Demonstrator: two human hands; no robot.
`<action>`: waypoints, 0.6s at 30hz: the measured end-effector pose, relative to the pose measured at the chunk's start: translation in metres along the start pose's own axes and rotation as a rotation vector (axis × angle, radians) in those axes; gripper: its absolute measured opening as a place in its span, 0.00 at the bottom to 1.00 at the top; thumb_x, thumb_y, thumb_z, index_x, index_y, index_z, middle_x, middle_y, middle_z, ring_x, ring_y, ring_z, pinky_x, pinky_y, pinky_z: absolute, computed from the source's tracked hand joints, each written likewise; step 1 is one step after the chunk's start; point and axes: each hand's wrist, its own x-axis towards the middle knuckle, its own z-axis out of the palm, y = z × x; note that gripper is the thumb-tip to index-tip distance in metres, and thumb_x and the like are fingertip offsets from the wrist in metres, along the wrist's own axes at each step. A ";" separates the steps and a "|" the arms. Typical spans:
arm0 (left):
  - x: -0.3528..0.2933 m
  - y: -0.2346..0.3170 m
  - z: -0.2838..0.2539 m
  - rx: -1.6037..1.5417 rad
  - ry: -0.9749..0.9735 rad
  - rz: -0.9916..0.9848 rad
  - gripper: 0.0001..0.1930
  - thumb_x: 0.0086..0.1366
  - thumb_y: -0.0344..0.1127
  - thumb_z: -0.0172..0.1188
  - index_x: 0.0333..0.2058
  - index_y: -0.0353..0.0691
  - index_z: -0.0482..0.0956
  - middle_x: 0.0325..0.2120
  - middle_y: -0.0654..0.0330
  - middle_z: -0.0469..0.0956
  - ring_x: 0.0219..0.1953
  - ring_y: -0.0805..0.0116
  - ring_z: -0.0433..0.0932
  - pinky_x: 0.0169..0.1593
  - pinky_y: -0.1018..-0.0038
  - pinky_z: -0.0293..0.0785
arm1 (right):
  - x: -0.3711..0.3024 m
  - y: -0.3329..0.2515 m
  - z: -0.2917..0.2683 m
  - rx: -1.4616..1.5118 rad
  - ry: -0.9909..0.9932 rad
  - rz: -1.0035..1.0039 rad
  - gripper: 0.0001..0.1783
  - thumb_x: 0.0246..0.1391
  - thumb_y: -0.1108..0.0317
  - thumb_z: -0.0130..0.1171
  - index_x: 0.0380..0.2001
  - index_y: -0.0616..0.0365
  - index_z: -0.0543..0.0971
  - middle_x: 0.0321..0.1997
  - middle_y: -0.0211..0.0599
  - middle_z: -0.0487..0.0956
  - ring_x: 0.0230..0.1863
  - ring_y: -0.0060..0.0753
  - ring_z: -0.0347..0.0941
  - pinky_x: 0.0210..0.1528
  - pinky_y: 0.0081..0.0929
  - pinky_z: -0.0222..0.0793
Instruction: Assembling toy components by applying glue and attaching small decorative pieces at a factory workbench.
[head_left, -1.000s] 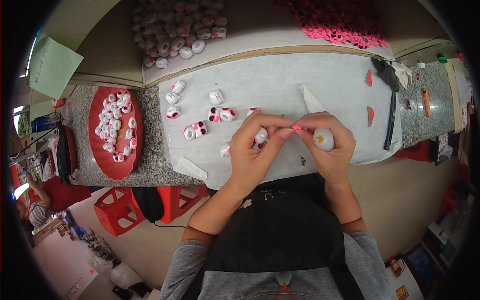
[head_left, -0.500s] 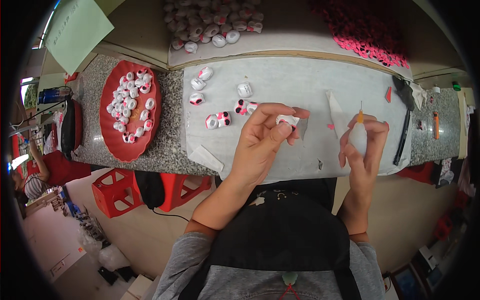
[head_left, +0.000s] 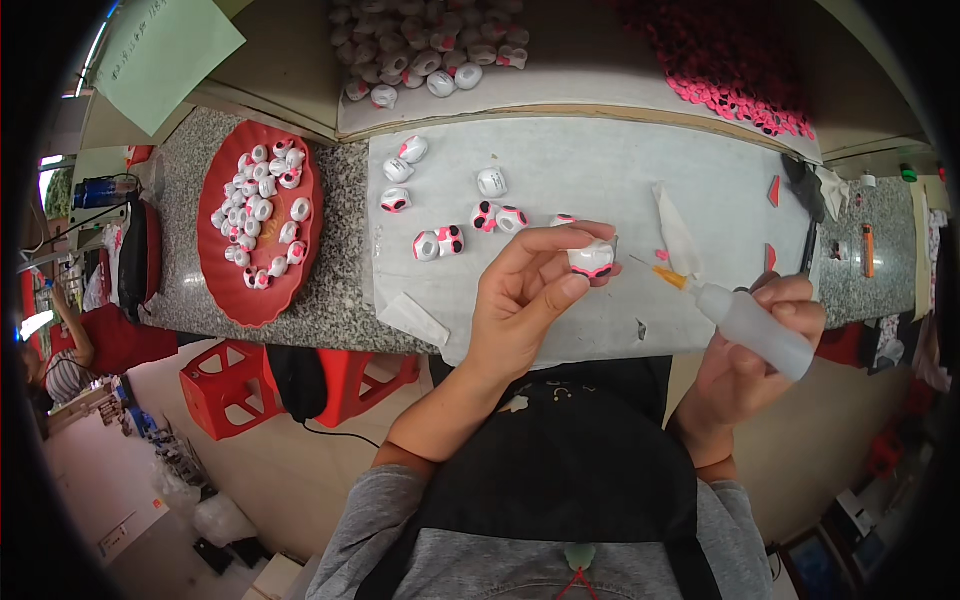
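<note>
Seen from above, looking down at a grey speckled desk (head_left: 345, 290) covered in part by a pale sheet (head_left: 600, 180). Left hand (head_left: 525, 300) raised over the sheet's near edge, fingers (head_left: 545, 245) curled and clamped around a small white bead (head_left: 592, 258) with pink and black markings. Right hand (head_left: 750, 350) lower and off to the right, fingers wrapped tight around a translucent squeeze bottle (head_left: 752, 322) with an orange nozzle and a thin needle tip aimed at the bead, just short of touching. On the sheet beyond the left hand, a loose scatter of similar painted beads (head_left: 440, 243). Further left on the desk, a red oval tray (head_left: 240, 290) heaped with more of them. At the far edge, a pile of plain white beads (head_left: 430, 50) and a spread of small pink pieces (head_left: 730, 60). Below the desk, red plastic stools (head_left: 225, 385) on the floor.
</note>
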 end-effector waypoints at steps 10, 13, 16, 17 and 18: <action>-0.001 -0.002 0.002 0.071 0.050 -0.010 0.13 0.52 0.26 0.50 0.38 0.35 0.63 0.40 0.48 0.64 0.42 0.65 0.67 0.45 0.68 0.65 | -0.015 -0.005 0.003 -0.319 -0.181 -0.220 0.22 0.26 0.62 0.67 0.24 0.55 0.65 0.24 0.31 0.65 0.19 0.20 0.59 0.21 0.15 0.60; -0.001 -0.002 0.002 0.078 0.044 -0.011 0.13 0.52 0.26 0.50 0.38 0.35 0.63 0.40 0.48 0.64 0.42 0.66 0.66 0.45 0.67 0.64 | -0.014 -0.004 0.005 -0.332 -0.186 -0.248 0.22 0.26 0.62 0.67 0.24 0.55 0.65 0.23 0.31 0.65 0.18 0.20 0.60 0.21 0.15 0.60; 0.000 -0.003 0.002 0.091 0.036 -0.011 0.13 0.51 0.26 0.50 0.38 0.35 0.63 0.40 0.48 0.64 0.42 0.66 0.66 0.46 0.67 0.64 | -0.014 -0.003 0.004 -0.338 -0.194 -0.246 0.23 0.25 0.62 0.67 0.24 0.55 0.65 0.24 0.32 0.65 0.18 0.20 0.60 0.21 0.15 0.60; 0.000 -0.003 0.002 0.094 0.038 -0.012 0.13 0.51 0.26 0.50 0.38 0.35 0.63 0.40 0.48 0.64 0.42 0.66 0.66 0.46 0.67 0.64 | -0.014 -0.003 0.004 -0.338 -0.194 -0.245 0.23 0.25 0.62 0.67 0.24 0.55 0.65 0.24 0.32 0.65 0.18 0.20 0.60 0.21 0.15 0.60; 0.000 -0.003 0.002 0.094 0.039 -0.013 0.13 0.51 0.26 0.50 0.38 0.35 0.63 0.40 0.48 0.64 0.42 0.66 0.66 0.46 0.67 0.64 | -0.014 -0.002 0.003 -0.331 -0.205 -0.244 0.23 0.25 0.62 0.67 0.24 0.55 0.65 0.24 0.32 0.65 0.18 0.20 0.60 0.21 0.15 0.60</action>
